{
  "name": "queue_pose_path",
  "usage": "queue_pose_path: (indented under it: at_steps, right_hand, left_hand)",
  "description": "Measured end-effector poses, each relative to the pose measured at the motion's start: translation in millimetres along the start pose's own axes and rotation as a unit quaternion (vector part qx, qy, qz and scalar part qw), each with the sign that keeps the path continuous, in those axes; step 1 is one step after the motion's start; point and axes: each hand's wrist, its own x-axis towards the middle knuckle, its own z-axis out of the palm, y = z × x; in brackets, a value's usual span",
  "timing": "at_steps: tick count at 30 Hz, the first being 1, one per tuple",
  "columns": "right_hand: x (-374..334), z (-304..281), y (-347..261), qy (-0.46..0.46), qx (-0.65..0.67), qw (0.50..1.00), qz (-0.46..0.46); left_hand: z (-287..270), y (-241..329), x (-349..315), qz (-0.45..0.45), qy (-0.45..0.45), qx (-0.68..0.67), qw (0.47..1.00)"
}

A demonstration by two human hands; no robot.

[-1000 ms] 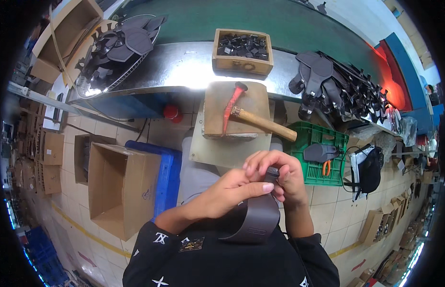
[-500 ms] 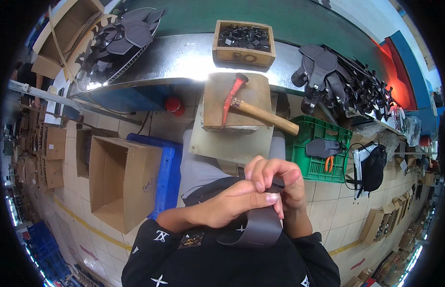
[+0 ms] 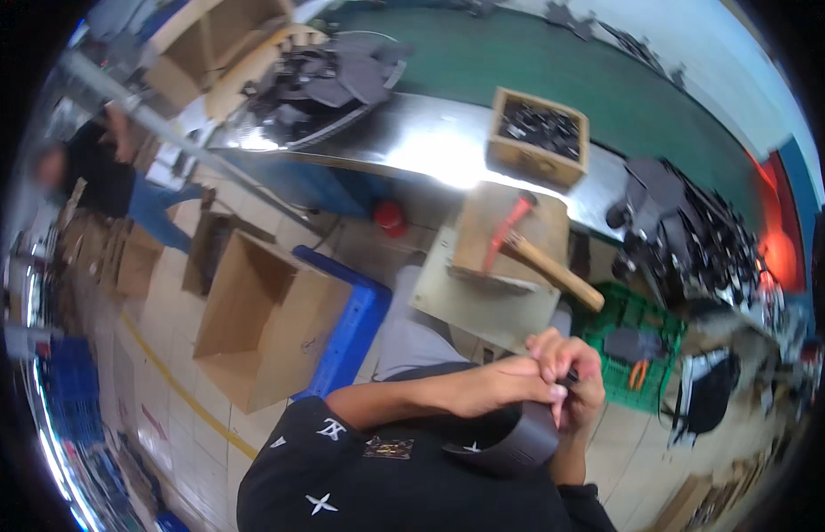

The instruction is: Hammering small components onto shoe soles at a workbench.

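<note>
A wide, dark, flexible strap hangs in a curl in front of my black shirt. Its upper end is pinched between my left hand and my right hand, which are pressed together with fingers bent. What lies between the fingertips is mostly hidden, though a small dark piece shows there. Beyond my hands, a hammer with a red head and wooden handle rests on a brown block. That block stands on a pale board above my lap.
On the metal bench are a wooden box of small black parts, a wire basket and a pile of dark straps. A green crate, open carton and blue bin flank me. A person is at far left.
My view has turned left and tilted, so the bench and hammer appear further right and lower. Another person has come into sight at the left. My hands keep hold of the strap.
</note>
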Motion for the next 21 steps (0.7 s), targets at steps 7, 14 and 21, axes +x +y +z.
queue_pose_path:
  at_steps: [7,14,21]
  right_hand:
    - [8,-3,-1,-0.013,-0.033,0.999,-0.007]
    - [9,-59,-22,0.183,-0.256,0.947,-0.064]
    - [-28,-112,-52,0.308,-0.216,0.922,-0.091]
  left_hand:
    - [-15,-16,7,0.065,-0.03,-0.006,0.997]
    - [-25,-14,-20,-0.017,0.111,0.084,0.99]
    - [-182,192,4,0.223,0.387,0.276,0.851]
